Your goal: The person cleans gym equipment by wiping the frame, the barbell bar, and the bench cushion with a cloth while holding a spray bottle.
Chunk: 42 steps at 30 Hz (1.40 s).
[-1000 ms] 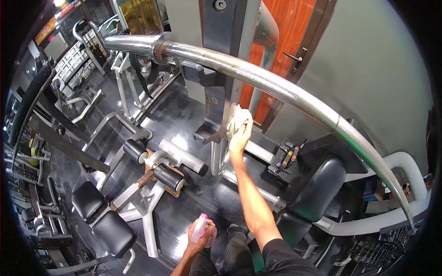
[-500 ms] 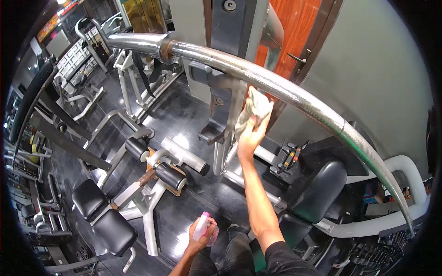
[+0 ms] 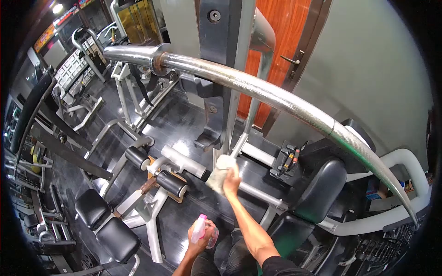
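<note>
My right hand [image 3: 231,182] holds a crumpled pale cloth [image 3: 222,171] low in front of the grey upright frame [image 3: 223,41]. Its fingers press on the cloth's right side. The cloth hangs near the foot of the frame; whether it touches the metal I cannot tell. Down at the bottom centre, my left hand [image 3: 195,241] is wrapped round a clear spray bottle with a pink nozzle [image 3: 201,225]. A long metal barbell [image 3: 258,87] crosses above both hands, resting at the upright frame.
A padded bench [image 3: 322,191] stands at the right, beside a small rack with handles [image 3: 286,161]. At the left is a machine with black rollers [image 3: 171,183] and two black pads [image 3: 118,239]. Behind the frame are an orange wooden door [image 3: 294,27] and a grey wall [image 3: 377,69].
My right hand has moved down, with the cloth, from beside the upright to near its foot. My left hand with the bottle has stayed nearly in place. The view has shifted slightly.
</note>
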Motion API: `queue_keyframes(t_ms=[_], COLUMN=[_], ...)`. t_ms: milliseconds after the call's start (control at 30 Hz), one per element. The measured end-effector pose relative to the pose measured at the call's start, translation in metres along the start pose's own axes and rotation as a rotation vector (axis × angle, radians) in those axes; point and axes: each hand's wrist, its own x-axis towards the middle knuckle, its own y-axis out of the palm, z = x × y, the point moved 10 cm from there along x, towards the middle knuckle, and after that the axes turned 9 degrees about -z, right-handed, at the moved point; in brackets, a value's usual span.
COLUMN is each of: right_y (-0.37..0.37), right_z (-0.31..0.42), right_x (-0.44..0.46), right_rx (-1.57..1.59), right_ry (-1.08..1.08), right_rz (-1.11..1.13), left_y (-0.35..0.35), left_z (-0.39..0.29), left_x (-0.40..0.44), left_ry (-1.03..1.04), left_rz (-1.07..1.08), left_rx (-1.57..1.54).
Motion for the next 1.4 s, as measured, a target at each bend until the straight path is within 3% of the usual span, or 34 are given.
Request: queue_keyframes(t_ms=[67, 100, 133, 167, 233, 300, 367, 400, 467, 600, 667, 700, 733, 767, 800, 933, 1033, 1100, 1200, 1267, 1300, 1367, 1400], right_y=[-0.023, -0.021, -0.023, -0.028, 0.001, 0.023, 0.026, 0.021, 0.029, 0.018, 0.0, -0.007, -0.002, -0.004, -0.003, 0.029, 0.036, 0.036, 0.029, 0.026, 0.015, -0.001, -0.001], right_z=[0.028, 0.036, 0.078, 0.131, 0.157, 0.169, 0.154, 0.145, 0.077, 0.047, 0.021, 0.047, 0.053, 0.087, 0.137, 0.203, 0.165, 0.111, 0.027, -0.029, -0.012, 0.02, 0.038], right_x=[0.023, 0.036, 0.048, 0.052, 0.062, 0.053, 0.035, 0.027, 0.02, 0.011, 0.033, 0.041, 0.055, 0.064, 0.065, 0.059, 0.047, 0.034, 0.012, 0.02, 0.024, 0.05, 0.069], right_rx=[0.272, 0.272, 0.433, 0.39, 0.242, 0.041, 0.064, 0.092, 0.028, -0.054, 0.1, 0.145, 0.21, 0.284, 0.416, 0.259, 0.114, 0.119, -0.039, 0.04, 0.108, 0.273, 0.328], right_ry=[-0.087, 0.113, -0.107, -0.252, -0.316, -0.125, -0.621, -0.668, -0.486, -0.523, -0.092, -0.185, -0.123, -0.274, -0.188, -0.537, -0.633, -0.536, -0.584, -0.181, -0.019, -0.178, -0.153], right_rz=[-0.249, -0.203, -0.209, -0.244, -0.093, 0.007, -0.149, -0.18, -0.073, 0.053, 0.01, -0.068, -0.028, -0.096, 0.009, 0.058, -0.058, -0.003, -0.031, 0.103, 0.111, -0.102, -0.088], left_y=[0.002, 0.003, 0.0, 0.003, 0.01, 0.01, 0.012, 0.012, 0.012, 0.013, 0.013, 0.017, 0.019, 0.021, 0.021, 0.02, 0.017, 0.017, 0.02, 0.02, 0.021, 0.022, 0.023], left_z=[-0.003, -0.004, 0.0, -0.001, -0.008, -0.007, -0.005, -0.003, -0.005, -0.002, 0.003, -0.005, -0.005, -0.005, -0.004, 0.003, 0.007, 0.006, -0.001, -0.001, -0.002, 0.0, 0.001], left_x=[-0.001, -0.001, 0.0, 0.001, -0.001, 0.001, 0.0, 0.001, 0.001, 0.003, 0.003, 0.003, 0.003, 0.003, 0.002, 0.002, 0.005, 0.003, 0.003, 0.005, 0.005, 0.004, 0.004], left_ry=[0.004, 0.006, 0.009, 0.096, 0.178, 0.021, 0.004, -0.012, -0.015, 0.001, 0.097, 0.204, 0.206, 0.154, 0.101, 0.023, 0.07, 0.015, 0.06, 0.063, 0.062, 0.047, 0.03], left_rz=[0.0, -0.001, -0.006, 0.05, 0.108, 0.031, 0.032, 0.029, 0.011, -0.013, 0.006, 0.025, 0.023, 0.008, -0.007, 0.002, -0.01, -0.024, 0.004, -0.004, -0.011, -0.01, -0.01], left_rx=[-0.023, -0.045, -0.046, -0.008, 0.029, -0.095, -0.107, -0.117, -0.113, -0.025, 0.046, 0.117, 0.115, 0.043, -0.027, 0.001, 0.043, 0.041, 0.044, 0.023, -0.002, -0.032, -0.062])
